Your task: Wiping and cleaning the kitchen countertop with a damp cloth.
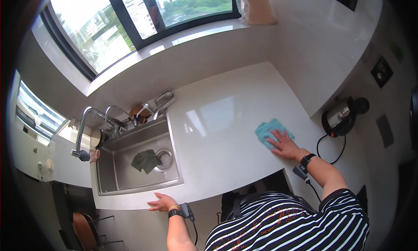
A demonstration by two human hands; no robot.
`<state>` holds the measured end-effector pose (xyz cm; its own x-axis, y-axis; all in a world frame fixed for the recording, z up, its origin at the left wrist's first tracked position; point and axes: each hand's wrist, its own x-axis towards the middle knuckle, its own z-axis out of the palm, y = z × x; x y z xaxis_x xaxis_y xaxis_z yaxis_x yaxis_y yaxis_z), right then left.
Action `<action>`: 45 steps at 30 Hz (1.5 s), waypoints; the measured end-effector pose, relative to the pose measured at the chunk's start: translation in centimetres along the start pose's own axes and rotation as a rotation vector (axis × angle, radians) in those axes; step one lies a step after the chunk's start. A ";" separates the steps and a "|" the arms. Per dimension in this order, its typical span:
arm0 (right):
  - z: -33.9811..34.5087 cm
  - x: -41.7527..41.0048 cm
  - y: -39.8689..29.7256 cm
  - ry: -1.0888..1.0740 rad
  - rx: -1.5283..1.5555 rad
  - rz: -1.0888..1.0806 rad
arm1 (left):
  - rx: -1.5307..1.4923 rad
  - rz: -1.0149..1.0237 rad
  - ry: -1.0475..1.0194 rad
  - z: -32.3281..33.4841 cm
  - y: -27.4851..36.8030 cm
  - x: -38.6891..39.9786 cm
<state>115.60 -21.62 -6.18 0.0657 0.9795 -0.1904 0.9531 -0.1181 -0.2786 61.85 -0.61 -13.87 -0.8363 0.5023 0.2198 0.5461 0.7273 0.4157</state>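
Note:
My right hand (283, 145) lies flat, palm down, with its fingers spread over a folded turquoise cloth (268, 126). The cloth rests on the right part of the glossy white countertop (215, 146). At the counter's front edge, below the sink, my left hand (162, 202) touches the rim with its fingers apart and nothing in it. A dark green cloth (143, 161) lies crumpled in the stainless steel sink (120, 179), beside the drain strainer (164, 158) and partly over its rim.
A tall chrome faucet (85, 120) arches over the sink's left side. Smaller taps (145, 111) and a wire rack (165, 99) stand behind the sink. An electric kettle (339, 117) with a black cord is at the right. A wrapped package (259, 7) sits on the windowsill.

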 end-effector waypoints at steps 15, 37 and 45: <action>-0.3 26.1 -6.4 0.080 -0.052 0.217 | -0.032 -0.034 -0.098 -2.5 2.4 -1.6; -0.1 16.6 -7.9 0.089 -0.109 -0.276 | -0.059 -0.035 -0.068 -1.8 0.9 -0.8; 2.9 27.3 -15.1 0.247 -0.071 0.199 | -0.068 -0.056 -0.114 -2.6 2.3 -1.3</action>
<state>102.16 6.46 -9.88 0.3140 0.9494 0.0025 0.9321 -0.3077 -0.1912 64.07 -0.80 -10.91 -0.8523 0.5146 0.0942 0.4908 0.7244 0.4841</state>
